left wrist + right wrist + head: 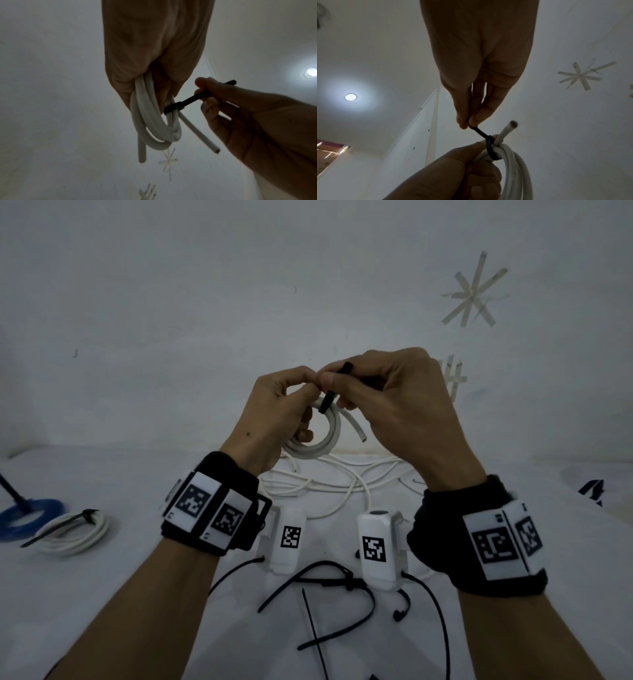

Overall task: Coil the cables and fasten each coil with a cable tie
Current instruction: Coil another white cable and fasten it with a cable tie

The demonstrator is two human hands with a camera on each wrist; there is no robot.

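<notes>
At the centre of the head view, raised above the white worktop (102,594), the person's left hand (277,412) has its fingers curled round a white cable coil (320,440), gripping the bundled turns. A black cable tie (328,402) is looped round the coil just beside those fingers. The right hand (394,402) pinches the tie's free tail between thumb and forefinger, the tail running taut from the loop up into the pinch; the remaining fingers are loosely curled.

From the left wrist view, the coil (150,121) hangs below the left hand (154,47), with two loose cable ends sticking out below it, and the tie (173,106) circles the turns on the right side of the coil. From the right wrist view, the tie (489,147) sits tight on the coil (513,169) near the bottom centre of the frame, touching the left hand (453,173), with the right hand's fingers (479,116) closed on the tail.

Lower left in the head view, a tied white coil (75,530) and a blue coil (27,518) lie on the worktop, each with a black tie. Loose white cables (342,484) lie behind the wrists, and spare black ties (329,611) are scattered at lower centre.
</notes>
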